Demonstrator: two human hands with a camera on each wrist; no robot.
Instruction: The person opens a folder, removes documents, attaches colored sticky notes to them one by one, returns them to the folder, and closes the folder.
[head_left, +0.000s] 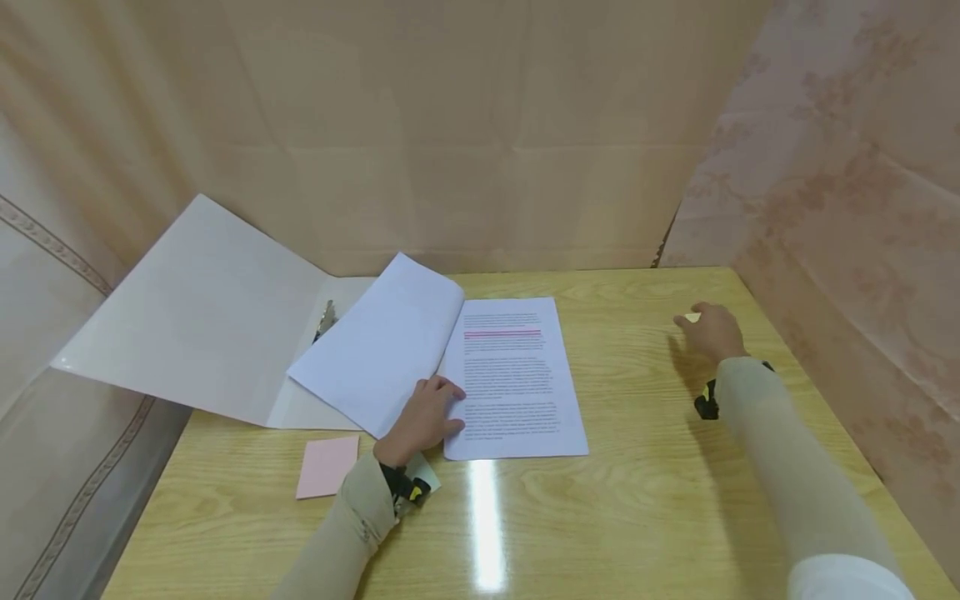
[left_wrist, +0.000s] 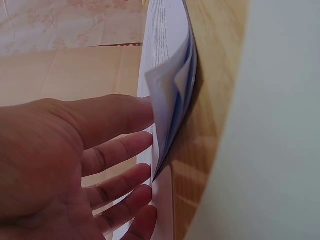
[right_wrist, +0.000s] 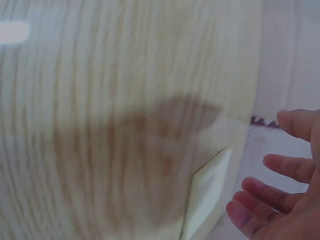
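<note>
A printed page (head_left: 517,379), with pink-marked lines near its top, lies right of a loosely folded-over white sheet (head_left: 375,342). Resting at the fold is my left hand (head_left: 422,419), its fingertips against the page's left side. In the left wrist view its extended fingers touch the edge of the paper stack (left_wrist: 167,30), beside a curled sheet. At the back right, my right hand (head_left: 714,332) is over a small pale yellow note pad (head_left: 692,317). The right wrist view has this hand's fingers (right_wrist: 287,167) spread and apart from the pad, which lies on the table.
An open white binder (head_left: 202,317) with a metal clip (head_left: 326,319) spreads across the left, its cover raised. A pink note pad (head_left: 327,467) lies in front of it. Partly beneath my left wrist is a pale green note pad (head_left: 424,472). Curtains border the wooden table (head_left: 637,517).
</note>
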